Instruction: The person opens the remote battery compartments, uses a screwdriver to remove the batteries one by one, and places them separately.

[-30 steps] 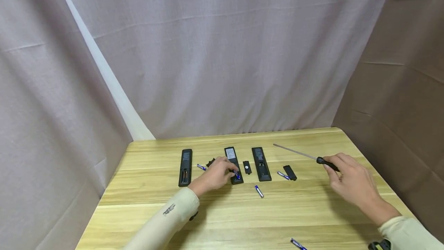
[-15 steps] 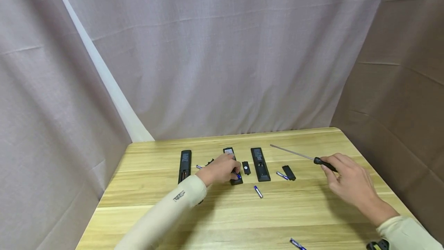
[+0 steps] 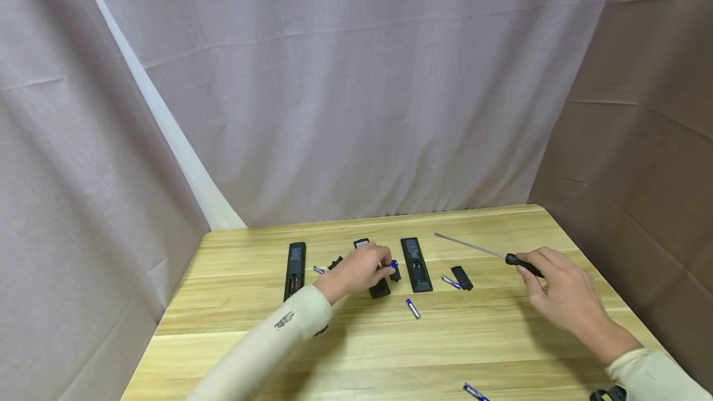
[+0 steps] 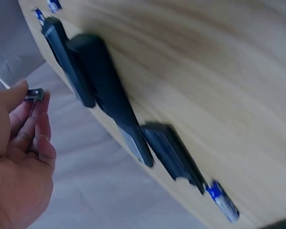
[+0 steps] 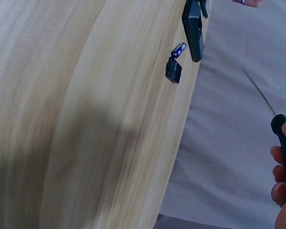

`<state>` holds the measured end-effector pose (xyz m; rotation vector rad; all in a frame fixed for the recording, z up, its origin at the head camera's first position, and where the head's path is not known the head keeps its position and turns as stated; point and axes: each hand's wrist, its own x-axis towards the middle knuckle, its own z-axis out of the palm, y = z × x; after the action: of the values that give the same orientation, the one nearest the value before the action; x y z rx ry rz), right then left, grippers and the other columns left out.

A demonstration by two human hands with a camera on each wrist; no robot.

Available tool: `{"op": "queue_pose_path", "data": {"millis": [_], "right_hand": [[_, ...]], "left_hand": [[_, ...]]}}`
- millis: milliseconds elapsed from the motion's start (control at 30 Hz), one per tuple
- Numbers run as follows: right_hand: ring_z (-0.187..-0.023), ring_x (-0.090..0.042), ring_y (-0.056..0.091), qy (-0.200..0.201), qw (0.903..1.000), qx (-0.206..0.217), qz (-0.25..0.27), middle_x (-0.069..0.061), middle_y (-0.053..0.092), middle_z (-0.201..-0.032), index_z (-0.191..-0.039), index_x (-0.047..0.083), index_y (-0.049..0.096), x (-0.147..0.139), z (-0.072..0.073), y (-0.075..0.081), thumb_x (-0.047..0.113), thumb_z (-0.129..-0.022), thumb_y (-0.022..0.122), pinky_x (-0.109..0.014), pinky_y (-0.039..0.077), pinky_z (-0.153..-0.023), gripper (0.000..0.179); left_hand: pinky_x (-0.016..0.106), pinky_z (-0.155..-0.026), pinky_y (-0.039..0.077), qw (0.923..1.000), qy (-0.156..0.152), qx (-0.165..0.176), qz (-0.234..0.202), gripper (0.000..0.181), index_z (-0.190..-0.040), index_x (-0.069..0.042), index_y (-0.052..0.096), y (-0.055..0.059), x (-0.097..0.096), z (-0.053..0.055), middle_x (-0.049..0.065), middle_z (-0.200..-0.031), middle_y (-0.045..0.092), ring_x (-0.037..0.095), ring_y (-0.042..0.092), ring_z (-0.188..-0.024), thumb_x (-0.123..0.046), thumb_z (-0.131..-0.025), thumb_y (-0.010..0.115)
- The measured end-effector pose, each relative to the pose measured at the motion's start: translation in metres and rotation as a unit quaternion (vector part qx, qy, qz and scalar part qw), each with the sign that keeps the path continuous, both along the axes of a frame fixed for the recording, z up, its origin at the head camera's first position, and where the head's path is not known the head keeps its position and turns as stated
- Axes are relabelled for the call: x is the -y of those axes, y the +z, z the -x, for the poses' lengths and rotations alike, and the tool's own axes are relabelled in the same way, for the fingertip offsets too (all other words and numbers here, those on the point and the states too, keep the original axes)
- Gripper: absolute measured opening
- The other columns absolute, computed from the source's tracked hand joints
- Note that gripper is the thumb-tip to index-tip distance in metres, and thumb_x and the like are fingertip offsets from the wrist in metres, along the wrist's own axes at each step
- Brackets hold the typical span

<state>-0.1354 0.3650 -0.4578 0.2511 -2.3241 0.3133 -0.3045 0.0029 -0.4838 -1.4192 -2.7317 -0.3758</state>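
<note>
My left hand [image 3: 359, 271] pinches a blue-and-silver battery [image 4: 35, 94] between thumb and fingertips, raised over the middle remote control [image 3: 380, 289] and beside a small black battery cover [image 3: 396, 276]. Part of that remote is hidden by the hand. My right hand [image 3: 565, 293] grips a screwdriver [image 3: 523, 263] by its black handle, the long shaft pointing left above the table. To the right of the middle remote lies another remote control [image 3: 416, 265], back up with its battery bay uncovered. A third remote control [image 3: 296, 265], at the left, shows copper-coloured shapes in its bay.
On the wooden table [image 3: 356, 351] a loose battery [image 3: 413, 309] lies in front of the remotes. Another battery [image 3: 452, 282] is beside a black cover [image 3: 462, 278]. One more battery [image 3: 475, 392] sits near the front. A curtain [image 3: 356, 91] hangs behind the table.
My left hand was low at the middle remote's battery bay; now it is lifted slightly and to the right, with a battery in its fingertips. The right hand holds the screwdriver almost still.
</note>
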Motion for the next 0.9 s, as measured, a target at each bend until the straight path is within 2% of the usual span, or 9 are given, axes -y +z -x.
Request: {"op": "queue_pose_path", "data": {"millis": [100, 200, 400, 500, 700, 833, 900], "right_hand": [[-0.074, -0.013, 0.056, 0.001, 1.0000, 0.002, -0.003, 0.004, 0.071, -0.093, -0.105, 0.016, 0.076, -0.001, 0.000, -0.001, 0.006, -0.079, 0.082, -0.026, 0.043, -0.050, 0.028], [-0.074, -0.014, 0.057, 0.000, 1.0000, 0.007, -0.005, 0.003, 0.071, -0.093, -0.103, 0.016, 0.076, 0.000, 0.000, -0.003, 0.006, -0.079, 0.082, -0.028, 0.042, -0.047, 0.027], [-0.072, -0.014, 0.056, 0.002, 0.9998, 0.015, -0.008, 0.002, 0.071, -0.095, -0.103, 0.017, 0.075, 0.000, -0.002, -0.006, 0.006, -0.079, 0.082, -0.026, 0.037, -0.045, 0.027], [-0.070, -0.012, 0.054, 0.001, 0.9999, 0.014, -0.006, 0.001, 0.072, -0.096, -0.104, 0.016, 0.076, 0.000, -0.002, -0.007, 0.006, -0.079, 0.081, -0.024, 0.036, -0.044, 0.028], [-0.069, -0.008, 0.051, 0.000, 0.9999, 0.016, -0.004, 0.000, 0.072, -0.096, -0.105, 0.015, 0.076, 0.001, -0.003, -0.008, 0.006, -0.079, 0.081, -0.023, 0.036, -0.044, 0.028], [-0.069, -0.005, 0.049, 0.005, 0.9999, 0.016, -0.001, 0.000, 0.072, -0.096, -0.106, 0.015, 0.075, 0.001, -0.004, -0.010, 0.006, -0.080, 0.081, -0.022, 0.035, -0.044, 0.029], [-0.069, -0.004, 0.048, 0.015, 0.9999, 0.007, 0.002, 0.002, 0.071, -0.097, -0.107, 0.015, 0.076, 0.000, -0.005, -0.012, 0.005, -0.079, 0.081, -0.021, 0.033, -0.044, 0.030]], "left_hand": [[0.023, -0.083, 0.059, 0.9997, 0.012, 0.019, -0.006, 0.014, -0.110, -0.017, 0.074, 0.000, -0.006, -0.004, -0.005, -0.102, 0.078, 0.009, 0.067, -0.095, -0.030, -0.107, 0.067], [0.022, -0.087, 0.059, 0.9995, 0.008, 0.029, -0.004, 0.013, -0.111, -0.018, 0.078, -0.008, -0.014, -0.005, -0.006, -0.103, 0.079, 0.008, 0.067, -0.096, -0.027, -0.106, 0.070], [0.021, -0.087, 0.054, 0.9989, -0.030, 0.024, 0.025, 0.008, -0.096, -0.019, 0.081, -0.027, -0.029, -0.002, -0.010, -0.091, 0.078, 0.005, 0.062, -0.087, -0.022, -0.102, 0.075], [0.020, -0.093, 0.054, 0.9983, -0.041, 0.016, 0.039, 0.006, -0.097, -0.020, 0.082, -0.033, -0.033, -0.002, -0.011, -0.094, 0.078, 0.004, 0.064, -0.091, -0.017, -0.099, 0.077], [0.017, -0.093, 0.054, 0.9985, -0.031, 0.016, 0.043, 0.009, -0.102, -0.021, 0.083, -0.032, -0.034, -0.007, -0.009, -0.100, 0.076, 0.006, 0.064, -0.099, -0.015, -0.098, 0.078], [0.018, -0.088, 0.054, 0.9986, -0.008, 0.052, 0.000, 0.014, -0.110, -0.016, 0.081, -0.028, -0.027, -0.013, -0.004, -0.106, 0.075, 0.009, 0.060, -0.099, -0.013, -0.097, 0.078], [0.020, -0.091, 0.055, 0.9971, 0.004, 0.071, -0.026, 0.018, -0.116, -0.012, 0.080, -0.025, -0.020, -0.018, 0.000, -0.110, 0.076, 0.011, 0.062, -0.102, -0.014, -0.098, 0.077]]}}
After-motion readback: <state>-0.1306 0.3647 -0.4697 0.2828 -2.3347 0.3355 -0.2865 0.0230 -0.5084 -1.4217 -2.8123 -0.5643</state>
